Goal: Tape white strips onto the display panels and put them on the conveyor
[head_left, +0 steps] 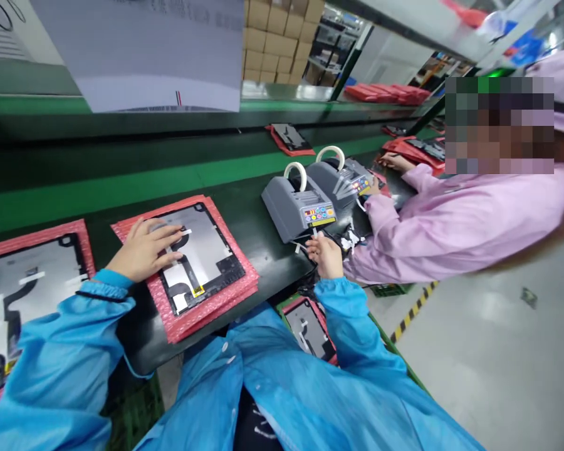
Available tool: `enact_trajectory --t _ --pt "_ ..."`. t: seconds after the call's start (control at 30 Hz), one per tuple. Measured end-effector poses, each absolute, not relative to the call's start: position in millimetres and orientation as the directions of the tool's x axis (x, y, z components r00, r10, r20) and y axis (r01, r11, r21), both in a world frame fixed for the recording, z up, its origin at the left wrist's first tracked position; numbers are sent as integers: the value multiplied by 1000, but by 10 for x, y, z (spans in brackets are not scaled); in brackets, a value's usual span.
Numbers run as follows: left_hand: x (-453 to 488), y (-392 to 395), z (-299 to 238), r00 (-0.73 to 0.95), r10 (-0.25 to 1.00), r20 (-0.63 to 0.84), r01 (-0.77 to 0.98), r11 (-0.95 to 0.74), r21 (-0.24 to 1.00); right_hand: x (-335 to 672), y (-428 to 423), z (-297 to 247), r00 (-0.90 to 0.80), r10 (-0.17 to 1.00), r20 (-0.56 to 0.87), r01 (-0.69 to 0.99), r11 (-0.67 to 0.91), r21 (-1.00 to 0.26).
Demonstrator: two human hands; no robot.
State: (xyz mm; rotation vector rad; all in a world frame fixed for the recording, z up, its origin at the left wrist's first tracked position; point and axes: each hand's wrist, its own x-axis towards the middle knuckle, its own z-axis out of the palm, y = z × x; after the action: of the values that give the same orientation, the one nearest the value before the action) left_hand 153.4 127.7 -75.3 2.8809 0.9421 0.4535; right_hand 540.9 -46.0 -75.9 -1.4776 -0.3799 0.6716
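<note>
My left hand [153, 247] lies with its fingers spread across the upper left of a tablet screen panel [211, 241]. The panel shows its grey back, with a black frame, a dark flex cable and bits of white tape, and rests on a stack of pink bubble-wrap sheets [207, 319]. At the front of a grey tape dispenser [296, 203], my right hand [326, 254] pinches a short strip of tape [315, 232] just under the outlet. A roll of pale tape [295, 175] sits on top of this dispenser.
A second tape dispenser [345, 178] stands behind the first, beside a co-worker in a pink smock [451, 232]. Another panel [32, 282] on bubble wrap lies at far left. One more panel [289, 136] lies across the bench, and another [310, 329] sits below the bench edge.
</note>
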Motion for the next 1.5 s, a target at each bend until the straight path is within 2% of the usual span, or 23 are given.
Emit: enact_trajectory --t 0.17,0.33,0.6,0.77,0.83,0.9,1.0,1.07,1.23,1.4,1.5 --pt "1588 1166 -594 713 623 322 629 -771 99 5448 -411 -798 825 559 78 -32 185 -982" --pt "1790 1088 -420 670 618 411 634 -765 116 5495 -498 -851 862 499 91 12 159 -987" --pt "2070 1026 -354 677 612 410 578 -786 219 5475 -341 -828 868 492 63 13 105 -994" --pt "2150 997 -348 709 590 386 541 -806 240 5468 -389 -789 861 478 175 151 89 -985" --pt "2225 940 -325 714 581 391 508 -814 282 5362 -439 -709 814 522 255 230 113 -967" --pt "2339 854 -281 723 571 390 458 -818 348 5180 -462 -598 711 638 296 261 152 -953" --pt "2543 728 -199 740 566 363 377 -797 472 4840 -401 -429 457 847 272 238 178 -955" --pt "2643 684 -163 746 574 337 346 -767 541 4634 -301 -347 289 928 236 230 172 -958" --pt "2610 682 -186 725 624 292 345 -696 630 4371 -7 -299 36 984 176 235 163 -958" --pt "2465 691 -278 571 783 246 420 -537 732 4382 189 -365 76 992 100 163 87 -983" --pt "2448 699 -330 513 828 225 422 -472 774 4375 259 -406 58 997 54 94 49 -994"
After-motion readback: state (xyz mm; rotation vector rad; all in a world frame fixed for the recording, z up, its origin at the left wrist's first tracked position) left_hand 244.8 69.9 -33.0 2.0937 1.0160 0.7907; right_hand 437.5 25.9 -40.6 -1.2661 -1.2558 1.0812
